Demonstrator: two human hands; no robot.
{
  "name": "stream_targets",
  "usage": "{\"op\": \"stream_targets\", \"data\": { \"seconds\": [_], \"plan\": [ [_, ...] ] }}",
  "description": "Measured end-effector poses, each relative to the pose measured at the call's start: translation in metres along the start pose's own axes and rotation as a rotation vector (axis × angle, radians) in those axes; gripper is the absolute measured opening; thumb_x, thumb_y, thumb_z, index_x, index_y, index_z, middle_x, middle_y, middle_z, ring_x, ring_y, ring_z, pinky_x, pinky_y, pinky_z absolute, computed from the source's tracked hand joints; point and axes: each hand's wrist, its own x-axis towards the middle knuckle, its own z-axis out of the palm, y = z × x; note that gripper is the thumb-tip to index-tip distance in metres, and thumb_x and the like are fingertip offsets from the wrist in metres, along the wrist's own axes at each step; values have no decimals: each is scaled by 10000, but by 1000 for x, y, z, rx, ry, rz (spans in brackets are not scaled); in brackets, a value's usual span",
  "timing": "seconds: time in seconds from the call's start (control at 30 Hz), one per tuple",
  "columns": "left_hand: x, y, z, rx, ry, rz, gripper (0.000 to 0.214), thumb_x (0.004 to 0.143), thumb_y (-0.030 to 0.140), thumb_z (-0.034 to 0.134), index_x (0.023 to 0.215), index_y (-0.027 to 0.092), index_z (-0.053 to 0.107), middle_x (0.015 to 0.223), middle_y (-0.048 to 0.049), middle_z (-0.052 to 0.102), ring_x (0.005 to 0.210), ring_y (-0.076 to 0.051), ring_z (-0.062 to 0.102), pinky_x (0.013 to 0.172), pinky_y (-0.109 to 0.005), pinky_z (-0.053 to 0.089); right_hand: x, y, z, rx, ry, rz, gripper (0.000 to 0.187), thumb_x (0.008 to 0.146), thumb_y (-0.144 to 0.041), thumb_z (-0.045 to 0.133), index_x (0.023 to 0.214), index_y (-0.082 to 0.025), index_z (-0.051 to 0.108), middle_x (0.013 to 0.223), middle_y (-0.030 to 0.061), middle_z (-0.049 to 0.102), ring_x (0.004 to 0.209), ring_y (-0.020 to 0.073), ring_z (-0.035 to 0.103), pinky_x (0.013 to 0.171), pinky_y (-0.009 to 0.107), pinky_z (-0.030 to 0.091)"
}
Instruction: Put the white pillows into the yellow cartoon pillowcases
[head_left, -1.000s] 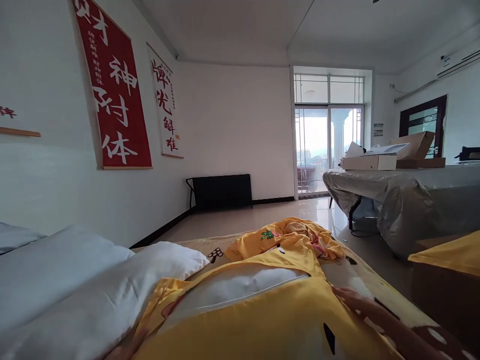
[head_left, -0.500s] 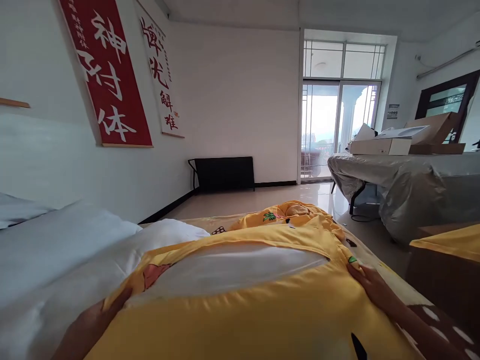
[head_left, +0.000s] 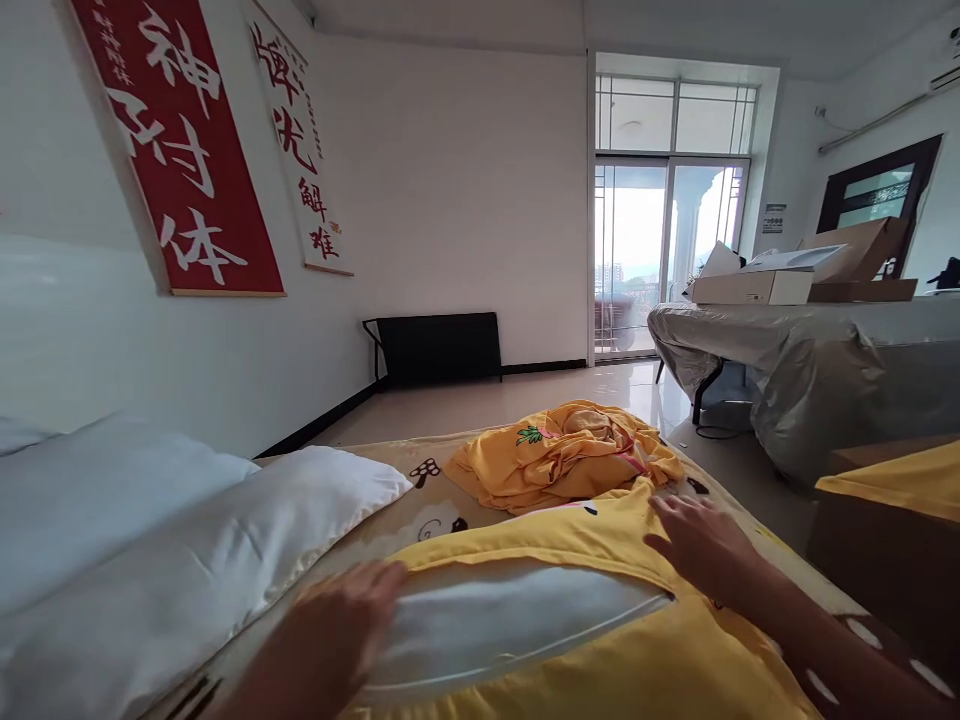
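Observation:
A white pillow (head_left: 510,610) lies before me inside a yellow pillowcase (head_left: 600,670). The pillowcase's opening faces up, and a long strip of white shows through it. My right hand (head_left: 701,540) rests at the far right corner of the pillowcase, its fingers spread and not wrapped round the cloth. At the left end of the opening is my left hand (head_left: 330,625), somewhat blurred, with its fingers stretched out at the edge of the yellow cloth. The near part of the pillowcase runs out of view at the bottom.
More white pillows (head_left: 210,550) lie at the left. A crumpled yellow-orange cloth (head_left: 555,455) sits beyond the pillowcase on the patterned bedding (head_left: 390,535). To the right stand a covered table (head_left: 817,365) with boxes and another yellow cloth (head_left: 892,480). A black folded panel (head_left: 439,348) leans by the wall.
The pillow has dropped lower and flatter, uncovering the crumpled cloth behind it. Both hands have let go of its sides; the left came inward, and the right moved up onto the corner.

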Motion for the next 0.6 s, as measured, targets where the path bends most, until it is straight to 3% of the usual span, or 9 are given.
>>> {"op": "stream_targets", "data": {
  "seconds": [0.1, 0.13, 0.17, 0.23, 0.33, 0.43, 0.47, 0.6],
  "plan": [
    [53, 120, -1, 47, -87, 819, 211, 827, 276, 469, 743, 191, 643, 667, -44, 684, 594, -209, 638, 594, -334, 465, 32, -61, -18, 67, 130, -35, 280, 904, -366, 429, 969, -167, 616, 852, 138, 682, 836, 271, 639, 754, 379, 430],
    [65, 151, 5, 73, -112, 934, 250, 838, 299, 479, 698, 173, 643, 597, -47, 665, 527, -203, 619, 541, -329, 449, 39, -74, -12, 123, 172, -88, 274, 916, -364, 422, 954, -172, 614, 859, 122, 675, 846, 250, 629, 766, 360, 425],
    [74, 176, 15, 83, -134, 954, 283, 840, 312, 490, 645, 172, 641, 568, -55, 656, 507, -211, 616, 495, -329, 431, 44, -82, -2, 188, 193, -157, 266, 920, -366, 429, 948, -178, 615, 874, 107, 667, 861, 233, 616, 778, 342, 421],
    [85, 206, 38, 53, -115, 952, 236, 819, 302, 538, 665, 170, 659, 564, -62, 661, 481, -223, 608, 441, -333, 406, 47, -82, 27, 341, 182, -294, 231, 905, -361, 479, 969, -191, 622, 948, 78, 648, 911, 200, 587, 805, 304, 420],
    [97, 209, 76, 16, 15, 885, 102, 751, 283, 648, 754, 185, 675, 528, -52, 641, 399, -195, 544, 395, -319, 383, 42, -63, 63, 478, 76, -339, 339, 789, -404, 635, 1077, -225, 621, 1054, 57, 618, 985, 200, 556, 853, 294, 423],
    [115, 187, 107, 7, 133, 861, 62, 749, 282, 671, 801, 247, 670, 558, -26, 626, 453, -173, 536, 455, -312, 436, 35, -47, 77, 418, -43, -331, 684, 619, -461, 750, 1245, -280, 542, 1147, 58, 597, 1065, 264, 529, 931, 361, 394],
    [120, 179, 115, -6, 179, 858, 76, 766, 304, 655, 827, 260, 667, 591, -26, 627, 495, -176, 547, 487, -318, 459, 33, -45, 78, 383, -93, -340, 718, 612, -458, 746, 1274, -293, 519, 1159, 60, 598, 1069, 280, 532, 934, 374, 390],
    [115, 164, 140, -120, 349, 893, 118, 832, 344, 556, 814, 286, 657, 614, -39, 580, 543, -191, 536, 477, -326, 474, 28, -47, 75, 311, -224, -326, 492, 691, -333, 630, 1178, -280, 583, 1114, 68, 632, 1022, 289, 569, 852, 345, 411]
  ]
}}
